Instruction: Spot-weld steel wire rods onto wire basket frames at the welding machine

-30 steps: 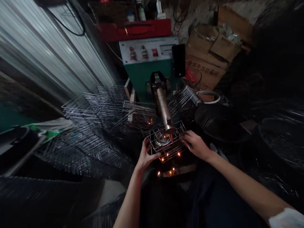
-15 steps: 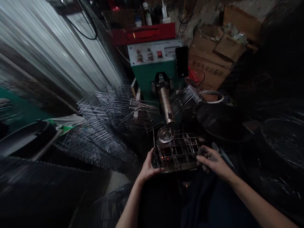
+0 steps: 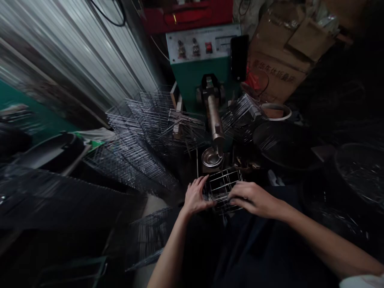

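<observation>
A small wire rack (image 3: 223,182) is held low, in front of the machine's metal arm (image 3: 215,122). My left hand (image 3: 196,197) grips its left side, thumb toward the near edge and fingers along the far left. On the right side, my right hand (image 3: 250,198) has its fingers bent round the rack's wires; the fingertips are partly hidden. A round metal dish (image 3: 212,157) sits under the arm's tip, just beyond the rack.
Stacked wire racks (image 3: 135,132) stand at the left. Behind is a green machine (image 3: 192,76) with a phone (image 3: 239,58) on its panel. Dark round tubs (image 3: 282,146) and a cardboard box (image 3: 273,72) are at the right. Another rack (image 3: 148,236) lies low left.
The rack has come off the spot by the dish, nearer to me, and is turned. My right hand has moved left onto it. The view has shifted downward.
</observation>
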A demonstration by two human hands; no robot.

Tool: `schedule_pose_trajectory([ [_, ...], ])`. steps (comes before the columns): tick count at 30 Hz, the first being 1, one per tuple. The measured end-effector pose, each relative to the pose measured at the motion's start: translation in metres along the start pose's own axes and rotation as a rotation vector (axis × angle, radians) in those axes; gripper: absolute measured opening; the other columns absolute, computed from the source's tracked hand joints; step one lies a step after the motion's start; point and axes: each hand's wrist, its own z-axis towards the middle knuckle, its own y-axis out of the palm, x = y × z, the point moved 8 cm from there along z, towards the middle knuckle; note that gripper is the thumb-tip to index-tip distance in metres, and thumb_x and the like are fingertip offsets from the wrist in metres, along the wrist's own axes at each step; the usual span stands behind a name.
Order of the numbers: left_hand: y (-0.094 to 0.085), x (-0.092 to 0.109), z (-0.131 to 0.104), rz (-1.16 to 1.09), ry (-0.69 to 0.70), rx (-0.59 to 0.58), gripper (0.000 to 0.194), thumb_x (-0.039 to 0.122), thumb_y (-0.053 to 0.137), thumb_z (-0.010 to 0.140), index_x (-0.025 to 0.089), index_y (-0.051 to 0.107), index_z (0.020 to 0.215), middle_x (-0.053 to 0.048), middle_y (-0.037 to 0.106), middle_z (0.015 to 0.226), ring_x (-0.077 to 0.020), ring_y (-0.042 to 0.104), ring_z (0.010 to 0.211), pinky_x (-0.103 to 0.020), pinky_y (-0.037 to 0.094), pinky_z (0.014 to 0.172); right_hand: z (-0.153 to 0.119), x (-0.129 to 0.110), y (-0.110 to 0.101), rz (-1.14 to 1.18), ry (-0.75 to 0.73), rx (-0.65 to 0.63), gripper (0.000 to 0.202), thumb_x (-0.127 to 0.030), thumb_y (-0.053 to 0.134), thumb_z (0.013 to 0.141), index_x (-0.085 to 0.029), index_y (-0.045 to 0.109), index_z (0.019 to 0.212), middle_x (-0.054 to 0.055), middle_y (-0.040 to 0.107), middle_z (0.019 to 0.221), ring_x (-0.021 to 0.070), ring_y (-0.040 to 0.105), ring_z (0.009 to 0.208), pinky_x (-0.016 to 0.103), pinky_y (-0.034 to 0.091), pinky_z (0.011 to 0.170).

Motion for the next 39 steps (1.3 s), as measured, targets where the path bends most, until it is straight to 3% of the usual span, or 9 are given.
schedule_pose_trajectory([
  [6,-0.015,0.056,0.017,0.096,0.057,0.161,0.102,0.042,0.088,0.052,0.028,0.044,0.142,-0.013,0.056,0.14,-0.0512,0.037,0.137,-0.071,0.011,0.116,0.008,0.055,0.03,-0.485,0.043,-0.013,0.007,-0.02,0.062,0.096,-0.017,0.069,0.096,0.005,0.069,0.086,0.0216,0.057,0.086,0.034,0.045,0.078],
  [10,-0.023,0.07,0.022,0.114,0.058,0.227,0.1,0.038,0.088,0.051,0.026,0.043,0.139,-0.014,0.058,0.135,-0.0514,0.038,0.136,-0.07,0.009,0.116,0.005,0.058,0.034,-0.723,-0.022,0.054,0.016,-0.015,0.059,0.096,-0.015,0.069,0.109,0.009,0.073,0.094,0.0261,0.057,0.096,0.039,0.045,0.082],
  [16,-0.035,0.073,0.026,0.019,0.066,0.3,0.098,0.033,0.09,0.048,0.028,0.044,0.134,-0.011,0.058,0.135,-0.0501,0.037,0.137,-0.069,0.004,0.118,-0.003,0.049,0.02,-0.764,-0.154,0.192,0.026,-0.012,0.055,0.097,-0.014,0.066,0.12,0.01,0.074,0.11,0.0264,0.059,0.101,0.04,0.045,0.087],
  [22,-0.041,0.071,0.038,0.005,0.05,0.312,0.095,0.034,0.09,0.048,0.028,0.046,0.132,-0.012,0.057,0.132,-0.0511,0.038,0.136,-0.072,0.004,0.116,0.003,0.052,0.011,-0.78,-0.2,0.271,0.028,-0.009,0.052,0.097,-0.014,0.066,0.121,0.01,0.075,0.112,0.0264,0.06,0.103,0.041,0.043,0.087],
  [32,-0.052,0.069,0.051,0.051,0.073,0.354,0.087,0.037,0.089,0.05,0.027,0.048,0.127,-0.011,0.06,0.126,-0.0487,0.041,0.131,-0.071,0.005,0.117,0.02,0.065,0.004,-0.741,-0.14,0.278,0.036,-0.007,0.057,0.093,-0.018,0.065,0.126,0.009,0.074,0.115,0.0251,0.059,0.105,0.039,0.042,0.085],
  [39,-0.055,0.067,0.056,0.094,0.06,0.343,0.083,0.04,0.087,0.053,0.026,0.048,0.124,-0.011,0.061,0.121,-0.0483,0.045,0.128,-0.073,0.007,0.115,0.027,0.066,-0.001,-0.707,-0.1,0.309,0.029,-0.011,0.057,0.095,-0.02,0.067,0.12,0.009,0.071,0.112,0.0251,0.055,0.104,0.038,0.04,0.088],
])
